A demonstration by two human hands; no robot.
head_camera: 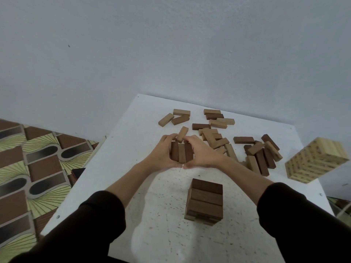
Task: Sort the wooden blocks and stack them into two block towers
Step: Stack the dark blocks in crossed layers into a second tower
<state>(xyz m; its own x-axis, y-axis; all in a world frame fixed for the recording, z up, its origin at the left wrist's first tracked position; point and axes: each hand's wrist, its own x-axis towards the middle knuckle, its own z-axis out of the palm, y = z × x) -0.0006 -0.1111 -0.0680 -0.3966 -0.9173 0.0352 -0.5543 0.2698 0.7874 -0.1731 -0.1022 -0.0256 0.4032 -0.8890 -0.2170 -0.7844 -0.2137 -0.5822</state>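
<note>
- White, speckled tabletop (167, 209) is seen from above, its near part bare apart from one dark tower (204, 201) standing right of centre, close to the near edge, with open room all round it.
- Dark sleeves (98, 221) are seen reaching in from the near edge on both sides of that tower.
- Three blocks (181, 154) standing side by side, two dark and one lighter between them, are pressed together at mid-tabletop between the left hand (163, 154) and the right hand (201, 152); each grip is closed on this bundle, and the thumbs nearly meet in front of it.
- A light block (182, 133) is seen leaning just behind the fingertips.
- Loose blocks (254, 150), light and dark mixed, are scattered over the far and right parts of the tabletop, leaving little free surface there.
- A pale tower (315, 161) stands at the right edge.
- Patterned floor (28, 164) is visible beyond the left edge, and a plain grey wall (171, 50) rises behind the far edge.
</note>
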